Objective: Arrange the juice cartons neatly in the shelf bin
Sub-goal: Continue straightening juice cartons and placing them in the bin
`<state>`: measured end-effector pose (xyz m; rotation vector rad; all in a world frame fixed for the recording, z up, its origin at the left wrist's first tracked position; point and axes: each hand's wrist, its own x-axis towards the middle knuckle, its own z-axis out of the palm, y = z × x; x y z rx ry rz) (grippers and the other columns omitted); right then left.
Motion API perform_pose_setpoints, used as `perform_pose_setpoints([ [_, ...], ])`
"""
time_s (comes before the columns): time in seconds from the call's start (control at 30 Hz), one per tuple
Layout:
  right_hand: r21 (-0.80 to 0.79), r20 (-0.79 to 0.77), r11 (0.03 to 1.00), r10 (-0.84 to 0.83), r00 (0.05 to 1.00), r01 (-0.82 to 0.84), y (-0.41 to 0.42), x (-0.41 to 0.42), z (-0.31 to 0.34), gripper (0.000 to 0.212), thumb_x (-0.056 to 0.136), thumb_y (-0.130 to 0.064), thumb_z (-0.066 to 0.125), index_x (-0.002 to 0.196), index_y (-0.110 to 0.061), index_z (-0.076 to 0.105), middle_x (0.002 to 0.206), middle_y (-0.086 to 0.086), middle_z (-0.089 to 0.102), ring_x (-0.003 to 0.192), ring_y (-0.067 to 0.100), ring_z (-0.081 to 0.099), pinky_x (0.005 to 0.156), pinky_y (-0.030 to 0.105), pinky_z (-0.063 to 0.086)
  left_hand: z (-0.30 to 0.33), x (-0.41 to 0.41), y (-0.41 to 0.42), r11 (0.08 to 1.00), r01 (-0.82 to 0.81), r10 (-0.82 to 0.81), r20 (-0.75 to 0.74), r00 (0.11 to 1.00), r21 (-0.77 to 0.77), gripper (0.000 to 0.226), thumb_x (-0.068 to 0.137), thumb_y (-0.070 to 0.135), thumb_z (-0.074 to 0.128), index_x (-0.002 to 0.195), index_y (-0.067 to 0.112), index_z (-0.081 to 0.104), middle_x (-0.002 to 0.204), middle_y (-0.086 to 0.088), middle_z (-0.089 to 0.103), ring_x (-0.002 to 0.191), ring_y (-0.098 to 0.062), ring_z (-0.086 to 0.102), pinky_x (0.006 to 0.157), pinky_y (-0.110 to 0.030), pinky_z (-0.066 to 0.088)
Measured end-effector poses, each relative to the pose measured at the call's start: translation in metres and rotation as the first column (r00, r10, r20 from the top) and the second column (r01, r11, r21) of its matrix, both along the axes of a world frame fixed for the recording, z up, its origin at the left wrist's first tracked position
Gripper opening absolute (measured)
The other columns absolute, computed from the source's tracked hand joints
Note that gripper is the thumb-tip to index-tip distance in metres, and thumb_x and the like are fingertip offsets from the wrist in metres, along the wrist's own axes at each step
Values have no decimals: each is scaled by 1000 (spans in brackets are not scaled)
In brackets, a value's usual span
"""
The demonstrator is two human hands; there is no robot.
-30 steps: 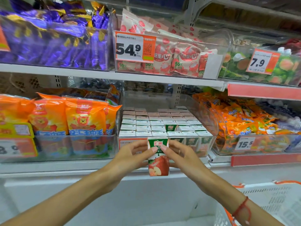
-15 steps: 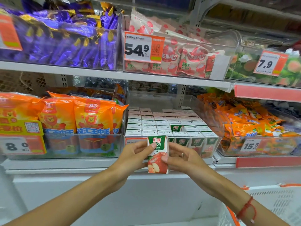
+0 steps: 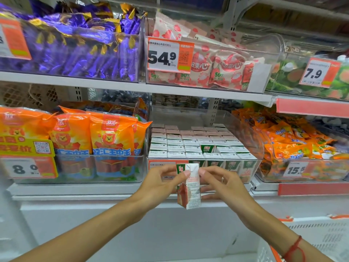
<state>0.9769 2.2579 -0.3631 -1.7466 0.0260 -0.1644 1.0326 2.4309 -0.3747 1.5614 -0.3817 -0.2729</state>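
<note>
A small juice carton with a green top and red apple print hangs upright in front of the clear shelf bin. My left hand pinches its left side and my right hand pinches its right side near the top. Its white text side faces me. Inside the bin, several rows of cartons stand packed with white tops up. One gap in the second row from the front shows a green carton face.
Orange sausage packs fill the bin on the left, orange snack bags the bin on the right. A shelf with purple and pink sweets hangs above. A white basket sits low right.
The carton has been turned between my hands, from its apple front facing me to its white text side. The view has shifted slightly left and closer to the shelf.
</note>
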Motion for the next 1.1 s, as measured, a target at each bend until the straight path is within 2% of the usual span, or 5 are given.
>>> perform_pose_setpoints([
  [0.5, -59, 13, 986, 154, 988, -153, -3, -4, 10, 48, 79, -35, 71, 126, -36, 62, 113, -7, 69, 105, 5, 66, 90, 25, 55, 13, 8, 1, 970, -60, 16, -186, 982, -234, 23, 94, 34, 58, 112, 21, 66, 99, 4, 76, 94, -8, 72, 76, -23, 59],
  [0.67, -265, 66, 956, 149, 987, -127, -1, -2, 6, 42, 89, -29, 68, 128, -41, 58, 113, -17, 69, 106, -3, 62, 91, 17, 49, 10, 6, -4, 967, -140, 97, -202, 974, -214, 29, 92, 31, 61, 116, 15, 66, 103, -1, 76, 102, -15, 70, 90, -33, 57],
  [0.83, -482, 233, 872, 40, 972, 80, 8, -3, 1, 52, 78, -38, 78, 123, -49, 55, 105, -19, 63, 97, -1, 59, 85, 18, 50, 11, 1, -10, 958, -167, 116, -216, 969, -232, 19, 91, 29, 63, 107, 20, 67, 99, 1, 76, 84, -5, 72, 69, -18, 58],
  [0.97, -313, 205, 948, 12, 979, 54, 5, -2, 4, 38, 84, -28, 73, 117, -39, 60, 105, -14, 69, 95, 0, 64, 82, 15, 51, 14, 1, -5, 974, -33, -18, -225, 974, -223, 13, 90, 36, 63, 99, 28, 70, 96, 7, 76, 80, 1, 71, 67, -15, 56],
  [1.1, -62, 53, 998, -1, 999, 4, -4, -1, 8, 21, 97, -21, 56, 116, -29, 61, 93, -6, 75, 93, 8, 69, 86, 23, 55, 15, 5, 2, 971, 54, -125, -297, 947, -235, 29, 92, 32, 63, 119, 22, 64, 105, 4, 75, 100, -8, 70, 96, -28, 52],
])
